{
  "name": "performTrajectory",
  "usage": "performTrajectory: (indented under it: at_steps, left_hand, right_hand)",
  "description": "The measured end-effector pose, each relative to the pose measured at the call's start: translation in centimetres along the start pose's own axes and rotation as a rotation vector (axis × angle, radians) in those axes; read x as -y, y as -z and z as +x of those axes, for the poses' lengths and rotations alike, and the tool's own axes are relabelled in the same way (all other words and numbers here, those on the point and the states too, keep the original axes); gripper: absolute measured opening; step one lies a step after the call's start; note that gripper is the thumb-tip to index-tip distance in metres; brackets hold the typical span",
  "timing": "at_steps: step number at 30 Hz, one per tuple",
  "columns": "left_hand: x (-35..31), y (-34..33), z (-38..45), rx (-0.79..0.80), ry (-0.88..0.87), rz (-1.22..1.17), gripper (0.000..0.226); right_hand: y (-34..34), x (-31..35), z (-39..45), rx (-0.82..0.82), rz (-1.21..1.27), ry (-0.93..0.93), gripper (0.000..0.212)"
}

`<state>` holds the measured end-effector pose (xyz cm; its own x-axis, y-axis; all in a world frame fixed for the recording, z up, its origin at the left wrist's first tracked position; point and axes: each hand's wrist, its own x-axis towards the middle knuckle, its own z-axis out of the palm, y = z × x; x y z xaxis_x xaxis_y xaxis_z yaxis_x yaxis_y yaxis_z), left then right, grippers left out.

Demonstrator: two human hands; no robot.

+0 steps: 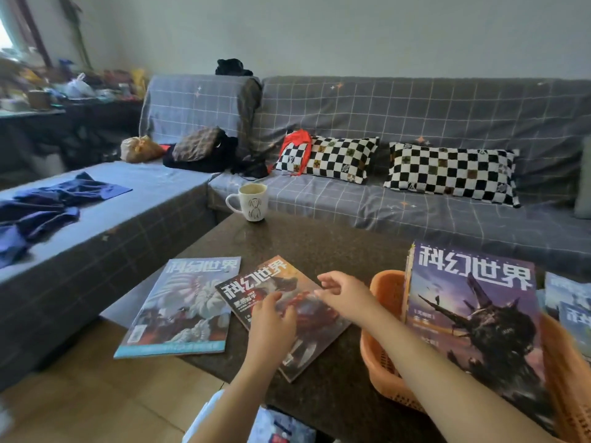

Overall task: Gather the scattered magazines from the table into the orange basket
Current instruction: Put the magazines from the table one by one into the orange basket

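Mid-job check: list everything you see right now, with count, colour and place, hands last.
Red-covered magazine: one, flat on the table, under both hands.
Pale blue magazine: one, at the table's left edge, partly tucked under the red one.
Purple-covered magazine: one showing in front, upright in the basket, more behind it.
Orange basket: one, right side of the table.
Further magazines: at least two, bluish, beyond the basket at far right.
Mug: one, cream, far table corner.
Table: one, dark speckled.
Checked pillows: two, black and white, on the grey sofa.
Left hand: resting on the red cover.
Right hand: fingers at its right edge, grip unclear.
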<state>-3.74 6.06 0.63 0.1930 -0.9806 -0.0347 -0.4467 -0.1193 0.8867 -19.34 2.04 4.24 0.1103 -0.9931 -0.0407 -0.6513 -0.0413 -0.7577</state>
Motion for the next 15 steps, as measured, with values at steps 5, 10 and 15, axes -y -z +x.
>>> performTrajectory:
  at_steps: [5, 10, 15]
  left_hand:
    - [2.5, 0.0, 0.7, -0.054, 0.128, 0.001, 0.051]
    - [3.5, 0.0, 1.1, -0.095, 0.137, -0.056, 0.052]
    - [4.2, 0.5, 1.7, -0.251, 0.211, -0.369, 0.036]
  right_hand:
    - [-1.7, -0.2, 4.1, 0.126, -0.261, -0.162, 0.049]
    - [-2.0, -0.8, 6.0, 0.226, -0.354, -0.306, 0.058]
    - [-1.9, -1.0, 6.2, 0.221, -0.344, -0.347, 0.067]
